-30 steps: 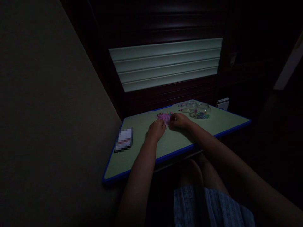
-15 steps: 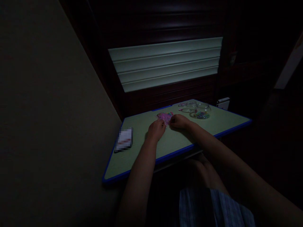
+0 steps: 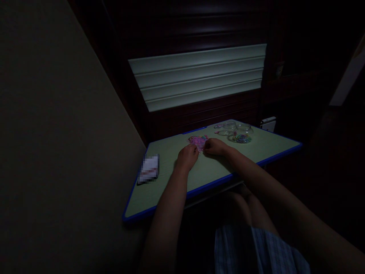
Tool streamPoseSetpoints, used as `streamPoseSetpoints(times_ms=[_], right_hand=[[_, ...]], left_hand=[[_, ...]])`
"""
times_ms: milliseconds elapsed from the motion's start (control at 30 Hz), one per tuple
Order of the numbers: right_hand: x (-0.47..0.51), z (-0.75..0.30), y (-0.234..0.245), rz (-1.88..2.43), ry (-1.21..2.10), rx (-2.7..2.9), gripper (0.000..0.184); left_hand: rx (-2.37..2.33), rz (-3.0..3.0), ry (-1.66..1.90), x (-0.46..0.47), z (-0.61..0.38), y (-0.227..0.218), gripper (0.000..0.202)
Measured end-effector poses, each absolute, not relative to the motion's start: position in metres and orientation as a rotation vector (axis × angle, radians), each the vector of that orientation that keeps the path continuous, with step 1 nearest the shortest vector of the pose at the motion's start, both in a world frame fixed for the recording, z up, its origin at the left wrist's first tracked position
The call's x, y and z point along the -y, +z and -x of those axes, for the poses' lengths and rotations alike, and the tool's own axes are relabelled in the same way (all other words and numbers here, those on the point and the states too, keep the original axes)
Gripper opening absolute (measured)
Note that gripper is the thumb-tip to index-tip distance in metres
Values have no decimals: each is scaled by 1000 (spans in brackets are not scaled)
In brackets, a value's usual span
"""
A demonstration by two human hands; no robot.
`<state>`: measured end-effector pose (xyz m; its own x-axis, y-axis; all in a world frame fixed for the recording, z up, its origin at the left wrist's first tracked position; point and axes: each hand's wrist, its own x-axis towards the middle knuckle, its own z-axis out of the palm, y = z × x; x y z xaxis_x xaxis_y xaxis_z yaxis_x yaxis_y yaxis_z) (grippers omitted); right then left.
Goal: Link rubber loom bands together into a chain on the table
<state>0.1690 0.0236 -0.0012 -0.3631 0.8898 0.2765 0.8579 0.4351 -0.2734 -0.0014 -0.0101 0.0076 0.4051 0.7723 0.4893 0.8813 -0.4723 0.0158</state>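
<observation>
A heap of small pink and purple pieces (image 3: pixel 197 141), with a few other colours at its far edge, lies on the pale table. At its near left edge my left hand (image 3: pixel 188 155) is closed, fingers pinched together. Opposite it, my right hand (image 3: pixel 215 147) curls in at the heap's right side, its fingers also drawn together. The dim light and the hands themselves hide whatever is between the fingertips. Right of the heap stands a clear rounded jar (image 3: pixel 245 133) with multicoloured small pieces in its bottom.
More clear containers (image 3: pixel 229 126) stand at the table's back. A blurred-out white object (image 3: pixel 149 168) lies near the left edge. The table (image 3: pixel 168 182) has a blue rim (image 3: pixel 211 187). A wall (image 3: pixel 71 152) rises close on the left, and dark panelling stands behind.
The view has shifted very slightly. Both hands stay at the heap in almost the same pose, with only small finger movement.
</observation>
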Motion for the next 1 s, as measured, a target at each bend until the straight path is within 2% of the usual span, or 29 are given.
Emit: streamPoseSetpoints(times_ms=[633,1000], right_hand=[[-19,-170,3,1426,-43,2186,28],[-19,-169,3,1481,78,2056,22]], left_hand=[[1429,2405,-649,8,2,6,24],[1422,2406,-649,8,1,5,24]])
